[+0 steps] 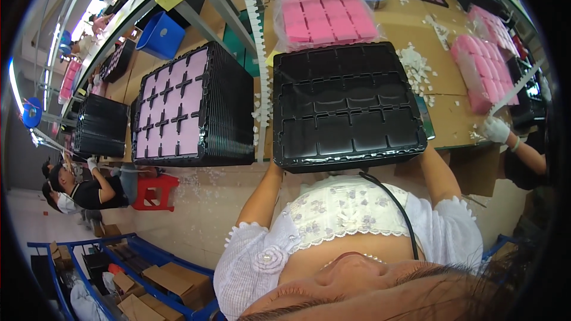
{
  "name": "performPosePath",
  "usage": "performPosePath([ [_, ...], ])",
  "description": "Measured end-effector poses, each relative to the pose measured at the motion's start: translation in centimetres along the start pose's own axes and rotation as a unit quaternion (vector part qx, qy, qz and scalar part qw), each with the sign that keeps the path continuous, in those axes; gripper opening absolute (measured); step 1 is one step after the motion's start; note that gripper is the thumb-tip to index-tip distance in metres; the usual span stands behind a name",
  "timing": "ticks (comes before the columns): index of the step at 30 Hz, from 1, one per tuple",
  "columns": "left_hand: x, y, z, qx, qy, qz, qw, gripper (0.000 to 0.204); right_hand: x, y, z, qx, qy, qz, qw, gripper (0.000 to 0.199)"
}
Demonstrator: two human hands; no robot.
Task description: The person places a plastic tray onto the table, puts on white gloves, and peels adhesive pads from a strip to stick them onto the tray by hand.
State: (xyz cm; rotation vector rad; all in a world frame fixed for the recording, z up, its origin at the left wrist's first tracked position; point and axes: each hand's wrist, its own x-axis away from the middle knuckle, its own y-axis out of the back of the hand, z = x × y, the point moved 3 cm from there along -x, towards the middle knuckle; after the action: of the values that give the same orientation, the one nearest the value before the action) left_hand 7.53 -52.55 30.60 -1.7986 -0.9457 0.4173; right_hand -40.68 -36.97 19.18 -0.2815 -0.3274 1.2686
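A black plastic tray stack (pixel 348 113) with shiny rectangular compartments stands before me. My left forearm (pixel 263 193) reaches its near left corner, and my right forearm (pixel 437 172) its near right corner. Both hands are hidden by the trays, so their fingers and grip do not show. To the left stands a tall stack of black trays (pixel 229 107), its front tray showing lilac foam pads (pixel 169 104) divided by black crosses. Beyond the middle stack lie pink foam blocks (pixel 326 16) in clear plastic.
White foam scraps (pixel 414 66) litter the cardboard-covered table (pixel 443 86). More pink blocks (pixel 483 71) lie at right, near a co-worker's gloved hand (pixel 495 129). A blue bin (pixel 160 34) and grey metal posts stand at left. Behind are a red stool (pixel 156 190) and a blue rack (pixel 157 252) with cartons.
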Motion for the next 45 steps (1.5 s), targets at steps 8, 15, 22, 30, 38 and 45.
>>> performPosePath([
  [8, -1.6, 4.4, 0.3, 0.02, -0.034, -0.04, 0.998, 0.053, -4.3, -0.5, -1.4, -0.055, -0.023, 0.043, 0.997, 0.035],
  [15, -0.4, 8.6, 1.1, 0.031, -0.023, -0.077, 0.996, 0.051, -5.9, 1.2, -3.0, 0.077, 0.02, -0.085, 0.993, 0.029],
  [22, -1.7, 5.2, 1.6, 0.052, 0.016, 0.037, 0.998, 0.041, -4.8, 0.5, -0.6, 0.421, 0.143, -0.19, 0.875, 0.03],
  [30, -1.8, 7.8, 1.4, 0.036, -0.004, -0.029, 0.999, 0.036, -5.0, -2.0, 4.3, 0.59, 0.155, -0.293, 0.736, 0.032],
  [38, -0.3, 5.7, -7.0, -0.641, -0.34, -0.252, 0.641, 0.047, 3.0, 0.8, 10.0, 0.213, 0.039, -0.321, 0.922, 0.03],
  [45, -4.9, 11.1, -7.5, -0.738, -0.174, -0.305, 0.576, 0.088, 2.4, -12.2, 14.5, 0.23, 0.107, -0.266, 0.93, 0.028],
])
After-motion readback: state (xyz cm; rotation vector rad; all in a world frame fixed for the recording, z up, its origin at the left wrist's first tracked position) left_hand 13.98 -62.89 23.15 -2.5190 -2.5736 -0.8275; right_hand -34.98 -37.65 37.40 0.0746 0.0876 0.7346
